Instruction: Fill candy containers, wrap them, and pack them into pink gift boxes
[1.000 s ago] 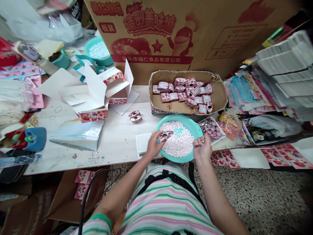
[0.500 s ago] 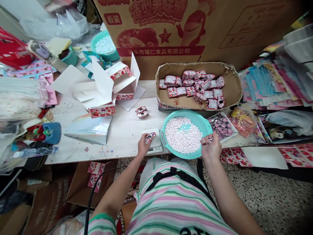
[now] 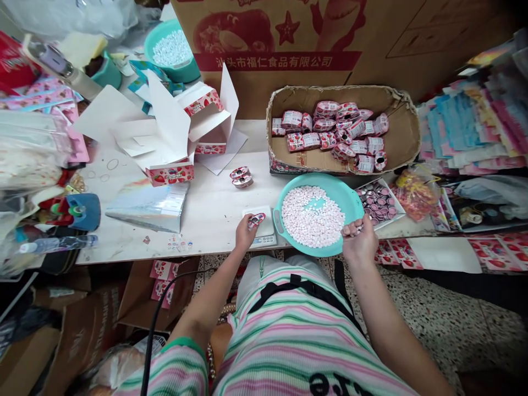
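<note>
My left hand [image 3: 246, 232] is shut on a small round strawberry-printed candy case [image 3: 256, 220], held just over a white digital scale [image 3: 259, 225]. My right hand [image 3: 359, 238] is curled at the near right rim of a teal tray [image 3: 289, 231], pinching something small that looks like candy. The tray holds a heap of pale pink-and-white candies [image 3: 312, 216]. Two matching candy cases [image 3: 241, 177] stand together on the white table [image 3: 206, 220], beyond and left of my left hand.
A cardboard tray of wrapped strawberry candy packs [image 3: 342, 129] stands behind the teal tray, and a box of round lids [image 3: 378, 201] lies to its right. Open white cartons [image 3: 165, 129], holographic foil sheets [image 3: 146, 206], and a teal bowl of candies [image 3: 171, 49] occupy the left.
My left hand has moved left, off the candy tray and over the scale, still holding the case. My right hand stays near the tray's rim, and the view has tilted.
</note>
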`<action>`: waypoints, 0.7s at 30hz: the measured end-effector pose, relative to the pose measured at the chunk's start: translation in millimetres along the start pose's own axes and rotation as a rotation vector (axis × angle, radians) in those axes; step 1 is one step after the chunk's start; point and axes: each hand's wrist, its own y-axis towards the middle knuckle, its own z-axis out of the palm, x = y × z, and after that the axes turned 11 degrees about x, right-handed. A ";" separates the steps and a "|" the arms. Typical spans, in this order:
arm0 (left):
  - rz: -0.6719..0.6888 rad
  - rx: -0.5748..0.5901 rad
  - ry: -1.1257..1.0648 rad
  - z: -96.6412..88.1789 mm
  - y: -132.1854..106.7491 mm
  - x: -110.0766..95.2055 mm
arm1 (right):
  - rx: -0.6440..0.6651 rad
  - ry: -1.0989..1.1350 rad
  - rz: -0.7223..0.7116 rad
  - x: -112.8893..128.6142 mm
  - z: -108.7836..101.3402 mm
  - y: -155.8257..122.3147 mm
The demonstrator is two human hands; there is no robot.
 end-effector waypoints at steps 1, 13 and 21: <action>0.029 -0.007 0.015 -3.0 -1.9 1.9 | -0.004 0.007 0.001 -0.2 -0.1 -0.2; -0.129 -0.089 0.114 -34.3 -80.2 49.2 | -0.016 0.011 0.024 -9.5 -6.4 -7.8; -0.143 -0.077 0.088 -33.1 -90.6 59.6 | -0.051 0.025 0.062 -24.0 -11.1 -13.1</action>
